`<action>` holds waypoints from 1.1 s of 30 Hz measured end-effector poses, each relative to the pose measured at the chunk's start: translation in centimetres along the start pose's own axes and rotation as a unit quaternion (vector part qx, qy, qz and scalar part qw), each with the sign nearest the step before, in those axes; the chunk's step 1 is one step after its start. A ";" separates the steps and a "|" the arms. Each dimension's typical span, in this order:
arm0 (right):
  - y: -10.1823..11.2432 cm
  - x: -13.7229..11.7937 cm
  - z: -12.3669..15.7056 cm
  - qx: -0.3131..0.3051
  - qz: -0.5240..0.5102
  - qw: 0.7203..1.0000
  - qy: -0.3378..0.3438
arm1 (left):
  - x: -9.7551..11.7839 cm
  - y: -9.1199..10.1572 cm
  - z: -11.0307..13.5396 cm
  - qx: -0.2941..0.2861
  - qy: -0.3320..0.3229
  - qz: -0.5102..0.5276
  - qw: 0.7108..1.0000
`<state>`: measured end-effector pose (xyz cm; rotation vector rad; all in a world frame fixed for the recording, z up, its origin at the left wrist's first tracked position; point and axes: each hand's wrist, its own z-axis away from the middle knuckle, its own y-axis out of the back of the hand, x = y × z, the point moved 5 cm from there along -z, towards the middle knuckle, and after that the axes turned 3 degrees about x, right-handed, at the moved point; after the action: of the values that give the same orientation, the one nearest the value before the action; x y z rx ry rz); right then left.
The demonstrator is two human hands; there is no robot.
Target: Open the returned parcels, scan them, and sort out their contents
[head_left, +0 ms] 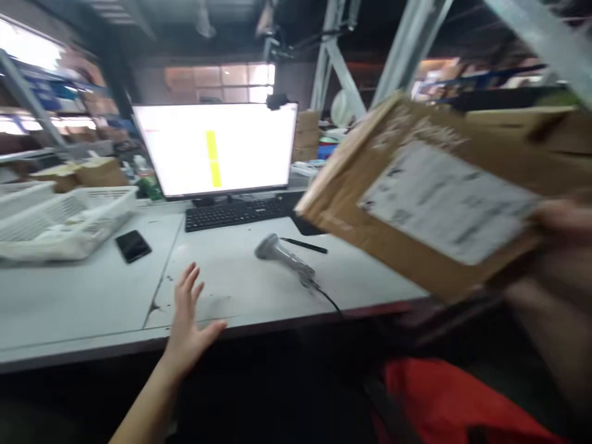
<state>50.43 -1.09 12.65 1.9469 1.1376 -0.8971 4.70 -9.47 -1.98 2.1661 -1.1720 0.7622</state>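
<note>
Nearest, at the bottom right, lies a red piece of fabric [444, 401], below the raised parcel. The left hand [187, 320] hangs over the front edge of the pale grey worktable [69, 302], palm down and empty. Its fingers [185, 287] are spread wide and released, and whether they brush the surface cannot be told.

The right hand [562, 222] is blurred at the frame's edge. It appears clenched on the lower right corner of a flat brown cardboard parcel [365, 185], carried in the air well to the right of the left fingers. The parcel tilts so that its white printed label [444, 200] faces the wearer – probably held so to keep the label readable.

Just beyond the left fingertips and to their right, a grey handheld barcode scanner [287, 256] lies on its side with its cable trailing off the table – seemingly within easy reach. A black pen [303, 245] rests behind it. To the fingers' left lies a black smartphone [133, 245], face up. Farther left stands a white plastic mesh basket [111, 213]. Farther back come a black keyboard [235, 214] and a bright flat monitor [217, 151].
</note>
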 end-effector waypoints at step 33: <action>-25.1 0.3 10.5 -0.481 0.011 0.876 0.006 | -5.8 11.8 -14.1 0.243 -0.152 -0.044 0.957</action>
<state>25.63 -0.36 1.44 1.1204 1.2299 -0.1889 -11.15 -2.00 5.97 2.8073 -1.1049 0.7556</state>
